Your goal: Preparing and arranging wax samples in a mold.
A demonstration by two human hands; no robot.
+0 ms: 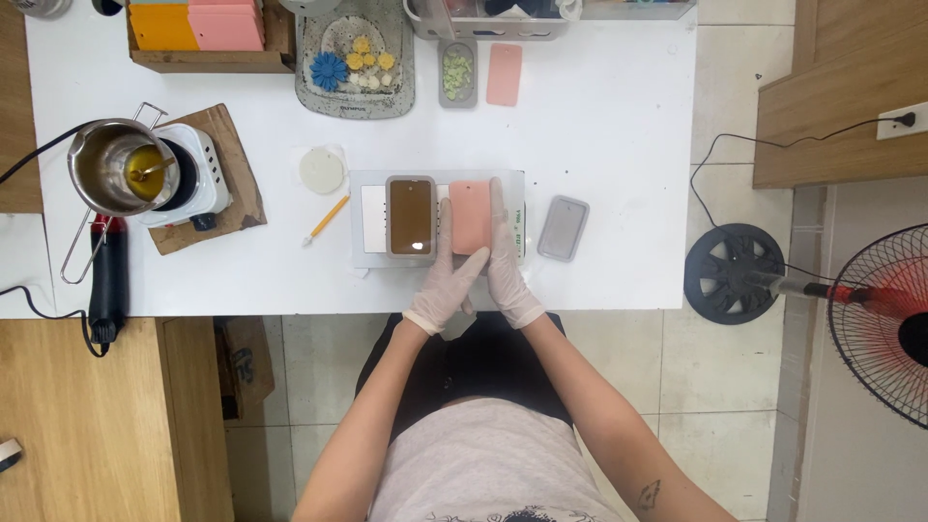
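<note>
Resting on a grey mat (372, 253) in the middle of the white table (599, 145), a pink slab (471, 217) lay between two gloved hands. The left hand (447, 280) pressed along the slab's 9 o'clock edge, its fingers straight and held close together, while the right hand (507, 261) lay along the 3 o'clock edge with its fingers likewise stretched flat and narrow; together they cradled the slab from both sides. Just at 9 o'clock of the slab, touching or nearly touching it, stood a grey mould (411, 217) filled with brown liquid. At 3 o'clock, off the mat and near the right hand, lay an empty grey mould (564, 228). Toward 10 o'clock sat a white round disc (322, 170) and an orange stick (327, 219), and farther out at 9 o'clock a metal pitcher (116, 166) with yellow liquid stood on a small white hotplate (198, 174). At 12 o'clock, well apart, a grey tray (356, 60) held blue and yellow flower shapes, with another pink slab (504, 74) beside a small mould of green pieces (457, 73). A fan (884, 319) stood on the floor at 3 o'clock.
</note>
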